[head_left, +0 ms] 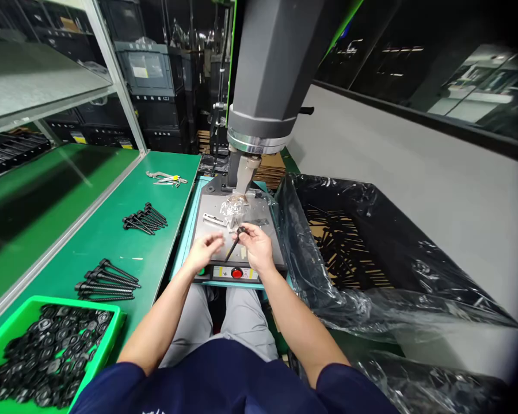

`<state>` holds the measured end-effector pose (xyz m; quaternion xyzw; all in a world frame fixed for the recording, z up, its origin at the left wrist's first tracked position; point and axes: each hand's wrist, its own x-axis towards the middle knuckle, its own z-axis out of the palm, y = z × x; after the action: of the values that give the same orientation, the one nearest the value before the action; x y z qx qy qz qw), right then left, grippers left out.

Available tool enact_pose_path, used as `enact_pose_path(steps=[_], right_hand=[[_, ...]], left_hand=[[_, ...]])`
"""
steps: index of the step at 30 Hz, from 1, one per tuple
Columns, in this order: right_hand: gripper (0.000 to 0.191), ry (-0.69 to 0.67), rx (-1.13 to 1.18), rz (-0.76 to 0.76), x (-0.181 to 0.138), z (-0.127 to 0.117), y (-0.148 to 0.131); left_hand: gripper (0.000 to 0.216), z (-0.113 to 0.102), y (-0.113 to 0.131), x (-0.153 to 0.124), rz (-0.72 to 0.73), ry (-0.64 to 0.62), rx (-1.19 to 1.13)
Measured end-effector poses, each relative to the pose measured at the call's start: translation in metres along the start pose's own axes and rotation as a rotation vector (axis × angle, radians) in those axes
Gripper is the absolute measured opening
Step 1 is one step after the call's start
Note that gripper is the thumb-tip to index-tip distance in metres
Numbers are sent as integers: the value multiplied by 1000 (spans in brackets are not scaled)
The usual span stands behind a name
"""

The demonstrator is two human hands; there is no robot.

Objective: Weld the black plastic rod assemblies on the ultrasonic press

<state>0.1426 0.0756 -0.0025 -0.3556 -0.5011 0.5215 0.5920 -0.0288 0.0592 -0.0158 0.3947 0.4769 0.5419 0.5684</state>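
My right hand (256,247) pinches a long black screw (233,246) near its wide head, the shank slanting down to the left. My left hand (206,250) hovers just left of it with fingers slightly curled and apart, and I see nothing in it. Both hands are over the metal plate (202,227) of a press machine. Beyond them, under the machine's grey head (263,75), sits a small metal fixture (233,221) with clear plastic around it. The machine's front panel has a red button (237,273); a green button (201,271) is partly hidden by my left wrist.
Two groups of black screws, a nearer one (107,282) and a farther one (144,219), lie on the green bench (155,195) with pliers (166,177). A green tray (116,322) holds black round parts. At right, a plastic-lined bin (302,276) contains many screws.
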Motion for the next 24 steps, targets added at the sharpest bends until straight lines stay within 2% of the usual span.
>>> enact_pose_path(steps=[2, 4, 7, 10, 12, 16, 18, 20, 24], right_hand=[[55, 41, 74, 79, 4, 7, 2], [54, 55, 122, 144, 9, 16, 4], [54, 6, 131, 228, 13, 30, 6], [55, -151, 58, 307, 9, 44, 10], [60, -247, -2, 335, 2, 49, 17], [65, -369, -91, 408, -14, 51, 38], [63, -412, -102, 442, -21, 51, 48], [62, -444, -98, 470, -28, 52, 54], [63, -480, -85, 506, -36, 49, 57]], left_hand=[[29, -4, -5, -29, -80, -187, 39], [25, -7, -8, -48, -110, -247, 66], [22, -11, -14, -61, -128, -228, 64], [24, -20, -23, -72, -121, -143, -6], [29, -31, -28, -81, -76, 35, -100], [37, -71, -36, -103, 56, 617, -274], [38, -90, -37, -111, 102, 866, -354], [33, -103, -35, -114, 134, 1016, -439], [16, -113, -28, -105, 143, 1167, -629]])
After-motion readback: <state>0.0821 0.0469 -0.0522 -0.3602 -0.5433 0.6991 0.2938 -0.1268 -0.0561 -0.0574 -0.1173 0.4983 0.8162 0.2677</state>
